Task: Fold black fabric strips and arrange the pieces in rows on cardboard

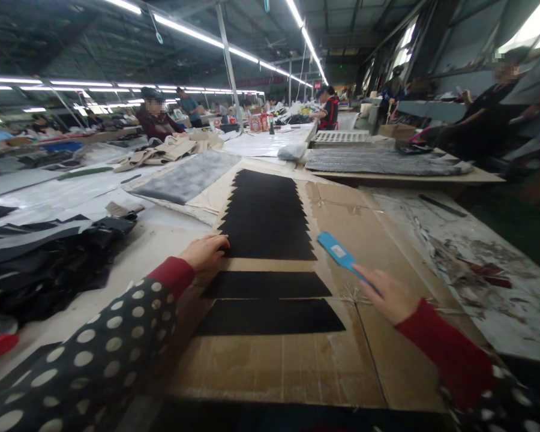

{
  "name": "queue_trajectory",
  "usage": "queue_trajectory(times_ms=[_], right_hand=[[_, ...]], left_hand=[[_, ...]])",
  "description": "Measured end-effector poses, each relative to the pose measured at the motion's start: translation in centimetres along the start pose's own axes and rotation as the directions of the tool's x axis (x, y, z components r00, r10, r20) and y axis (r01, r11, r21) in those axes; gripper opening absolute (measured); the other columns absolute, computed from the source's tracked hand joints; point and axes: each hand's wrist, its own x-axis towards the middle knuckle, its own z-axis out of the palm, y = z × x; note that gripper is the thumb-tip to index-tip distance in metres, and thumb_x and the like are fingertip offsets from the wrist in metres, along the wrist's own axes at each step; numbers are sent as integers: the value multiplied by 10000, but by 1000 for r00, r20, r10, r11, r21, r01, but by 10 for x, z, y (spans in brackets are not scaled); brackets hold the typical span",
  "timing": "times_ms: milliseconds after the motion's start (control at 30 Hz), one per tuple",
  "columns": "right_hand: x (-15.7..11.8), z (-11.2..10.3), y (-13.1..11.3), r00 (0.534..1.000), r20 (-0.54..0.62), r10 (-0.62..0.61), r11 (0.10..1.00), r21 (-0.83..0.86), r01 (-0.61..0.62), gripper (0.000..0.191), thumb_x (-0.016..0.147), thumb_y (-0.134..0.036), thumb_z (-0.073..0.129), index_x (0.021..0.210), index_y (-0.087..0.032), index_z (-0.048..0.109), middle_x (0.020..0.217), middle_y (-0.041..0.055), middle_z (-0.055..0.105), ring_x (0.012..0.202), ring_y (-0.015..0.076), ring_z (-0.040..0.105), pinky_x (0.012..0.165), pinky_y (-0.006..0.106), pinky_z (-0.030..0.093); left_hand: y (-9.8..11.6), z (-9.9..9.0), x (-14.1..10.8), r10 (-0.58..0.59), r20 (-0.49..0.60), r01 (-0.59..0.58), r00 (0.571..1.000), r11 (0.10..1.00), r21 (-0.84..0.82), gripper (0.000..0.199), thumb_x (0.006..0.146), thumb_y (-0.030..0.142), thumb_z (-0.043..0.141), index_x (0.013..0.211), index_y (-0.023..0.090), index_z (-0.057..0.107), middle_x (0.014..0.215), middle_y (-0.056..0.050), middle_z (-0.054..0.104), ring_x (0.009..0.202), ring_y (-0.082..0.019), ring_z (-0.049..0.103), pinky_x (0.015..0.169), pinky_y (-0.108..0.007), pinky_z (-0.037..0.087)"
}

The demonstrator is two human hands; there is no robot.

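Several black pieces with slanted ends [265, 216] lie overlapped in a row on brown cardboard [270, 366]. My left hand [207, 252] is at the near left corner of this row, its fingers pressed together on the edge of a black piece. Nearer to me, two separate black strips lie flat, one [265, 284] behind the other [270, 317]. On the right, my right hand [387, 292] is closed round the handle of a blue flat-bladed tool [337, 249]. The blade is just right of the row.
Crumpled black material [58, 264] lies at the left. A grey sheet [189, 177] is behind the row, with beige pieces [162, 151] beyond it. Grey stacked strips [382, 162] rest at the back right. A person [155, 117] stands across the tables; others are farther off.
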Motion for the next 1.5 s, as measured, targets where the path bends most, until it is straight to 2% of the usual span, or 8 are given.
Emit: queue_trajectory(times_ms=[133,267,433,600,867,1033,1267,1500], right_hand=[[54,14,-127,979,105,-173,983,-45,179,437,833,-261,295,1229,-210,474,866,91,548,686,177,542,569,279,391],[80,25,-160,968,150,-202,974,-75,215,425,831,-262,311,1225,-262,470,866,70,557,612,152,536,508,260,365],[50,26,-40,989,148,-6,987,-160,29,431,818,-194,322,1207,-153,502,805,116,572,699,200,547,586,304,407],[13,15,96,954,-89,288,901,-314,-301,434,816,-290,366,1204,-154,506,806,130,555,686,227,539,597,346,406],[42,37,136,980,49,193,943,-286,-172,416,701,-75,443,1089,-123,585,1123,200,522,852,255,535,689,379,394],[46,28,85,996,-81,21,994,-107,-30,276,750,-227,476,959,-110,613,1037,202,555,911,264,520,803,393,382],[65,33,-41,946,254,-202,973,162,164,341,670,-332,588,940,-125,567,874,86,571,717,161,527,670,295,426],[82,43,-52,912,385,-141,987,127,99,225,593,-283,649,738,-163,526,759,36,546,676,140,501,590,244,379]], left_hand=[[0,0,1,-8,14,8,1000,1000,-7,274,727,230,412,969,226,541,1259,-42,482,1153,-197,432,957,-357,351],[0,0,2,-22,22,22,1000,1000,0,285,716,215,412,973,228,535,1275,-50,464,1149,-201,437,947,-357,360],[0,0,1,-27,35,26,999,1000,16,276,737,244,404,985,235,524,1293,-44,445,1156,-200,431,940,-359,365],[-2,1,3,-14,26,14,1000,1000,19,290,734,241,405,996,232,527,1280,-42,454,1161,-196,422,953,-361,355],[17,-11,-27,76,-20,-77,997,997,-15,309,774,286,388,1027,196,542,1176,-72,500,1084,-209,468,942,-346,358],[38,-13,-54,18,45,-15,999,998,-57,291,753,358,449,965,180,538,984,-70,543,918,-200,529,828,-316,416],[40,-4,-44,-28,143,37,989,998,-56,307,663,359,542,905,169,532,934,-68,519,866,-210,518,775,-322,420],[48,-6,-39,-36,175,47,984,997,-61,188,620,283,555,768,176,512,837,-46,544,786,-193,528,693,-293,420]])
